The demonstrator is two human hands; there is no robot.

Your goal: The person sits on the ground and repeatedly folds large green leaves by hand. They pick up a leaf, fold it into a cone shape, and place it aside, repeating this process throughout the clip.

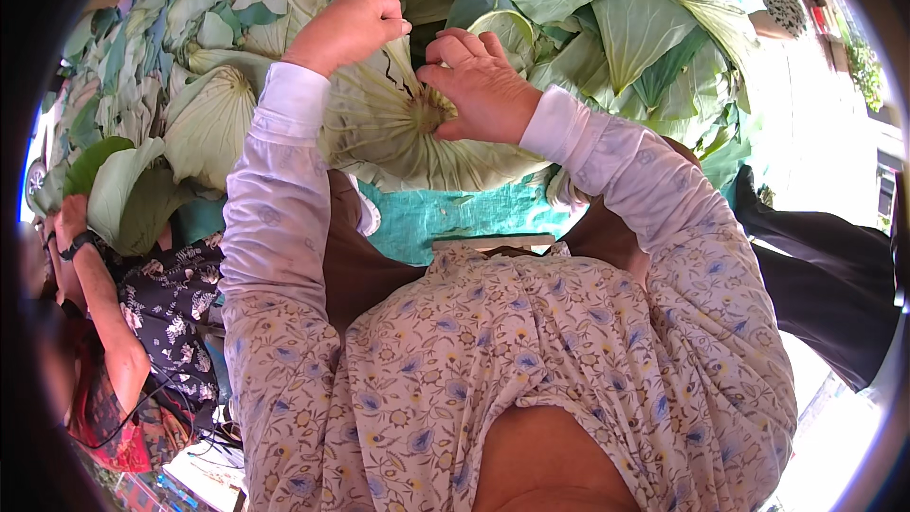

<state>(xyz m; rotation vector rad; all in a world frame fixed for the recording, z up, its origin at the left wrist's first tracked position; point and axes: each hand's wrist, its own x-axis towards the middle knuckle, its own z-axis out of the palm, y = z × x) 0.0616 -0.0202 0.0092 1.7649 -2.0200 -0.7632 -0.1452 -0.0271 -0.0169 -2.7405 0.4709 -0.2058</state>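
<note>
A broad, pale green lotus leaf (419, 146) lies in front of me with its ribbed veins running out from a yellowish-brown centre. A dark split shows in it near that centre. My left hand (352, 28) is at the leaf's far left part, fingers curled, thumb and forefinger close together; whether they pinch the leaf edge is hard to tell. Just right of it, my right hand (483, 85) is over the leaf's centre, with thumb and fingers bent and apart. More lotus leaves (640, 35) are heaped behind both hands.
A teal sheet (455, 217) lies under the pile. At the left, a person's hand (71, 217) with a dark wristband holds a folded lotus leaf (131, 185). Another person's dark-trousered leg (817, 256) extends at the right. Further leaves (121, 78) are heaped at the far left.
</note>
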